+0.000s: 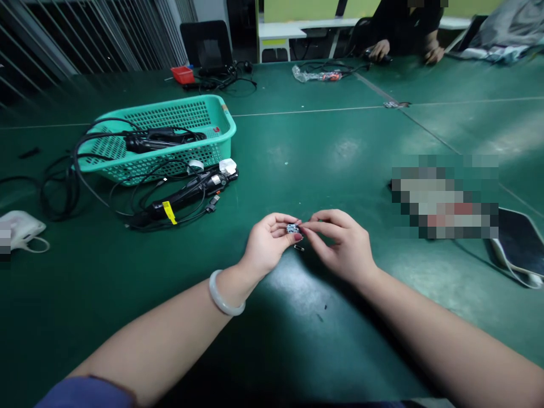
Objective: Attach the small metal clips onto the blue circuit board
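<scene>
Over the middle of the green table, my left hand (266,245) pinches a small silvery-blue metal piece (293,228) between thumb and fingers. A pale bangle (225,293) circles my left wrist. Close against the piece from the right, my right hand (344,241) has its thumb and fingertips drawn together at the piece's edge; what they grip is too small to make out. Just below the fingertips shows a tiny shiny part (299,247). Whether it touches my hands or lies on the table, I cannot tell.
A turquoise basket (227,139) with black cabled gear stands at the left, a black cabled device (182,198) before it. A phone (521,241) with a white cable lies right, beside a blurred-out object. Across the table are a red tray (182,75) and a person's hands (379,50).
</scene>
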Motion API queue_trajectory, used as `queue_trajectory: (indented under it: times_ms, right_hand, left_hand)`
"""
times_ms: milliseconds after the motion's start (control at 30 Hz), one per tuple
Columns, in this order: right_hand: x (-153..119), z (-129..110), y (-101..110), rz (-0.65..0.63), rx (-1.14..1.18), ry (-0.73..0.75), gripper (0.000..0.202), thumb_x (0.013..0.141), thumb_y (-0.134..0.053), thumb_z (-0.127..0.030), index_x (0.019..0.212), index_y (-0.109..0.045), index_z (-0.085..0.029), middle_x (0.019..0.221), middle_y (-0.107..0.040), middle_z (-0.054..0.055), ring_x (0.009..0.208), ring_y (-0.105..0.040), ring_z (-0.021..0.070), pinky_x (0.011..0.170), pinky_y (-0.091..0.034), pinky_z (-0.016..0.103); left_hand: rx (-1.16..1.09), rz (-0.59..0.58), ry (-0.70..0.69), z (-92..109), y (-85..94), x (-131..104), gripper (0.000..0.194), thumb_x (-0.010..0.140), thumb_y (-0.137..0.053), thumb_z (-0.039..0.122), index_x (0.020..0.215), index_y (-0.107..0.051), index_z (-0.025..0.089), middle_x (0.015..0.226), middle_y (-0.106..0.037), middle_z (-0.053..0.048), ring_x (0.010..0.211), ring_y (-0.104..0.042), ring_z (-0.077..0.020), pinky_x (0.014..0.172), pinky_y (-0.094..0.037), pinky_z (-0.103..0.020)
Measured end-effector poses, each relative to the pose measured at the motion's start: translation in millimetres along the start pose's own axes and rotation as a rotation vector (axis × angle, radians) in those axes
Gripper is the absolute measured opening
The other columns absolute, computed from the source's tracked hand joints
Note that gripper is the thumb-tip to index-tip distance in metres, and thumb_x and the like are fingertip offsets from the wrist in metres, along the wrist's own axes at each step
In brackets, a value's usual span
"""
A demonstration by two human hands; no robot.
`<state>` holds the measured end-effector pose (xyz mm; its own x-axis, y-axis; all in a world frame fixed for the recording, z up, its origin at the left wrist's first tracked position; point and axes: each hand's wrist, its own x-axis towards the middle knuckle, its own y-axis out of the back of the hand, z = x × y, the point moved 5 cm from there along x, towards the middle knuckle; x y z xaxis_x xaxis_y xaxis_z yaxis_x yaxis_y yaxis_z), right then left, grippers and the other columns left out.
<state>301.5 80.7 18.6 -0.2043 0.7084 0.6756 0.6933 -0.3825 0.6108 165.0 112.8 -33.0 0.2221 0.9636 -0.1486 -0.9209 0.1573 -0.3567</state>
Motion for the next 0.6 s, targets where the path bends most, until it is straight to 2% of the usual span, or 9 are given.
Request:
queue_trajectory:
  times_ms: [200, 333, 467, 533, 600]
  right_hand:
    - [-0.2, -2.5, -1.3, -0.039, 0.008, 0.064, 0.014, 0.084, -0.061, -0.016, 0.09, -0.073, -0.021, 0.086, -0.067, 0.005, 0.077, -0.063, 0.0153, 0.069, -0.053, 0.03]
    - [0.8, -4.2, 0.3, -0.045, 0.026, 0.064, 0.017, 0.085, -0.059, -0.015, 0.091, -0.074, -0.02, 0.086, -0.067, 0.006, 0.077, -0.063, 0.0147, 0.068, -0.053, 0.028]
    - [1.6, 10.1, 3.6, -0.046, 0.009, -0.097, 0.018, 0.086, -0.057, -0.018, 0.091, -0.074, -0.022, 0.084, -0.068, 0.004, 0.078, -0.064, 0.0152, 0.069, -0.053, 0.028]
    - [0.1, 21.8, -0.6, -0.135, -0.021, -0.202, 0.015, 0.085, -0.059, -0.02, 0.088, -0.074, -0.021, 0.084, -0.068, 0.004, 0.078, -0.065, 0.0167, 0.071, -0.053, 0.03]
    - [-3.7, 32.1, -9.7, -0.294, -0.033, -0.29, 0.011, 0.082, -0.064, -0.022, 0.087, -0.074, -0.02, 0.085, -0.069, 0.004, 0.082, -0.065, 0.0187, 0.075, -0.053, 0.033]
  left_hand:
    - [-0.019, 0.006, 0.0, 0.8, -0.1, 0.4, 0.039, 0.05, -0.086, 0.015, 0.081, -0.063, 0.014, 0.084, -0.071, -0.002, 0.08, -0.066, -0.0111, 0.08, -0.053, -0.028]
    - [-0.029, -0.003, -0.015, 1.3, 0.4, 0.4, 0.034, 0.055, -0.083, 0.014, 0.082, -0.063, 0.014, 0.084, -0.071, -0.002, 0.08, -0.067, -0.0114, 0.081, -0.053, -0.029]
    - [-0.016, 0.018, -0.021, 2.5, 1.4, 0.3, 0.03, 0.059, -0.08, 0.012, 0.083, -0.063, 0.013, 0.085, -0.071, -0.003, 0.08, -0.067, -0.0115, 0.083, -0.052, -0.03]
    - [-0.023, 0.046, -0.015, 2.6, 2.5, 0.7, 0.028, 0.061, -0.078, 0.01, 0.084, -0.063, 0.013, 0.087, -0.071, -0.004, 0.081, -0.067, -0.0118, 0.085, -0.051, -0.03]
    - [-0.042, 0.077, 0.004, 1.7, 3.8, 1.5, 0.026, 0.064, -0.076, 0.01, 0.087, -0.064, 0.013, 0.089, -0.071, -0.004, 0.08, -0.067, -0.0116, 0.083, -0.051, -0.03]
